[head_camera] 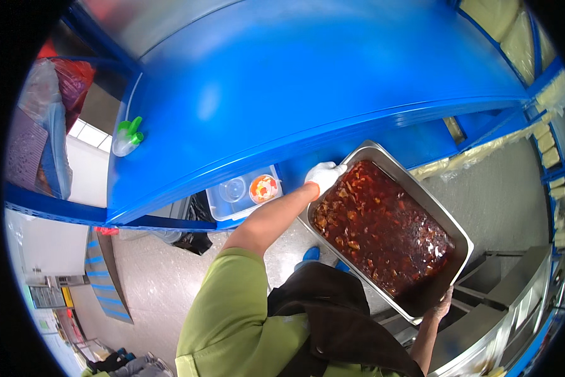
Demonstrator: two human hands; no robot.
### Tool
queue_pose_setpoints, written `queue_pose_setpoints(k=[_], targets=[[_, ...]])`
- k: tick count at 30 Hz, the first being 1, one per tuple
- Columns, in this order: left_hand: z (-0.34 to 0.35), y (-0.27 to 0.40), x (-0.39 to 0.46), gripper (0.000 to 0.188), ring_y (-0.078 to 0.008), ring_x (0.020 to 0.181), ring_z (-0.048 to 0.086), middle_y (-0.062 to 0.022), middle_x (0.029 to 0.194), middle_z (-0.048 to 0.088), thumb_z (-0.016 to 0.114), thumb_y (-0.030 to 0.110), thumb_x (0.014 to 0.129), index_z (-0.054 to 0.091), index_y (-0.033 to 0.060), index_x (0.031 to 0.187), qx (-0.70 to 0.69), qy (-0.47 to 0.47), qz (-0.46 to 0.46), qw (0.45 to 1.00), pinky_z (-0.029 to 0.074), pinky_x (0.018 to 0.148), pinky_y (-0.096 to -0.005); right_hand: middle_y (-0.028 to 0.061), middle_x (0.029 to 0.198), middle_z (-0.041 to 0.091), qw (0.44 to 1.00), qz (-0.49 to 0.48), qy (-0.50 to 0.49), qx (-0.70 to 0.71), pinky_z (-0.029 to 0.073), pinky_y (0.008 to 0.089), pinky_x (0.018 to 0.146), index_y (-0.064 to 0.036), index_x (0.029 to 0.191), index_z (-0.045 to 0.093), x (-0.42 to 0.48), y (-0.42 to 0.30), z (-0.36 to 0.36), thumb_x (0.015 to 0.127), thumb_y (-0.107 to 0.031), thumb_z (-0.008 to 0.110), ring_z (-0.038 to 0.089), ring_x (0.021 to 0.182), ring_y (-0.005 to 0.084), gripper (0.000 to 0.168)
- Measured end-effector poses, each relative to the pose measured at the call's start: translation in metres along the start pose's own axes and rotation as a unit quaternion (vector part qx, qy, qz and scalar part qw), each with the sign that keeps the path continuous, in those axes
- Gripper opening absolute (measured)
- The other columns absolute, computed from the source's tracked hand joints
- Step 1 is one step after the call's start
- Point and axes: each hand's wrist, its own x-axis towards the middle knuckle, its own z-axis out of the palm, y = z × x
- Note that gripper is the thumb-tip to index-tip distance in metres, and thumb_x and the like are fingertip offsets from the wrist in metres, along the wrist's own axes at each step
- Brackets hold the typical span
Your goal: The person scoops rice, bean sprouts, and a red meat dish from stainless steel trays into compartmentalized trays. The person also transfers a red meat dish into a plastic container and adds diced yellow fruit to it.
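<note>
A deep rectangular steel pan (421, 188) holds a dark red, oily sauce (381, 226) with chunks in it. My left hand (324, 176), in a white glove with an orange cuff, grips the rim at the pan's upper left. At the lower right corner my right hand (442, 306), in what looks like a thin clear glove, holds the pan's end; its fingers are partly hidden beneath it. The pan is raised in front of my body, its far end by the lower blue shelf (301, 162).
A large blue shelf (273, 75) spans the front, with green-handled scoops (134, 132) at its left end. Below stands a clear plastic bin (221, 214) with round tubs. Steel equipment (494, 297) is at lower right. Racks with wrapped packs (549, 141) line the right side.
</note>
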Motion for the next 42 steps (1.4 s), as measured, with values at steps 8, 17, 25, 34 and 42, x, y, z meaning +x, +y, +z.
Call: queue_pose_setpoints(k=[8, 17, 25, 34, 42], targets=[[-0.011, 0.029, 0.033, 0.042, -0.0347, 0.097, 0.065, -0.0173, 0.100, 0.069, 0.054, 0.046, 0.091, 0.068, 0.0081, 0.102, 0.200, 0.313, 0.262, 0.891, 0.049, 0.084, -0.0431, 0.0082, 0.124, 0.061, 0.988, 0.091, -0.121, 0.012, 0.044, 0.0390, 0.102, -0.003, 0.128, 0.055, 0.053, 0.006, 0.095, 0.092, -0.042, 0.061, 0.057, 0.113, 0.0265, 0.053], [0.070, -0.037, -0.160, 0.022, -0.0322, 0.083, 0.068, -0.0150, 0.093, 0.068, 0.062, 0.025, 0.092, 0.058, 0.0127, 0.110, 0.022, 0.271, 0.167, 0.948, 0.053, 0.076, -0.0381, 0.0104, 0.137, 0.051, 0.962, 0.182, -0.203, -0.025, 0.044, 0.0461, 0.102, -0.008, 0.141, 0.043, 0.066, 0.053, 0.144, 0.091, -0.051, 0.058, 0.051, 0.124, 0.0304, 0.067], [0.046, -0.121, -0.311, 0.034, -0.0288, 0.100, 0.065, -0.0169, 0.104, 0.068, 0.062, 0.031, 0.090, 0.065, 0.0068, 0.113, -0.031, 0.085, -0.150, 0.985, 0.049, 0.088, -0.0350, 0.0089, 0.137, 0.052, 0.926, 0.254, -0.205, -0.189, 0.044, 0.0498, 0.098, -0.014, 0.136, 0.046, 0.012, 0.088, 0.224, 0.093, -0.067, 0.041, 0.052, 0.121, 0.0293, 0.069], [0.011, -0.245, -0.439, 0.022, -0.0136, 0.076, 0.059, -0.0039, 0.082, 0.064, 0.064, 0.021, 0.090, 0.065, 0.0022, 0.101, -0.232, 0.251, -0.228, 0.912, 0.049, 0.072, -0.0289, 0.0308, 0.141, 0.039, 0.909, 0.305, -0.253, -0.127, 0.039, 0.0525, 0.107, 0.010, 0.141, 0.027, -0.068, 0.152, 0.323, 0.095, -0.061, 0.042, 0.038, 0.134, 0.0414, 0.086], [-0.002, -0.273, -0.543, 0.014, -0.0088, 0.067, 0.055, -0.0012, 0.077, 0.062, 0.063, 0.017, 0.089, 0.065, 0.0049, 0.097, -0.350, 0.362, -0.271, 0.820, 0.046, 0.060, -0.0250, 0.0064, 0.095, 0.058, 0.797, 0.213, -0.450, -0.341, 0.057, 0.0423, 0.070, -0.001, 0.122, 0.049, -0.100, 0.189, 0.330, 0.084, -0.070, 0.057, 0.063, 0.078, 0.0222, 0.079]])
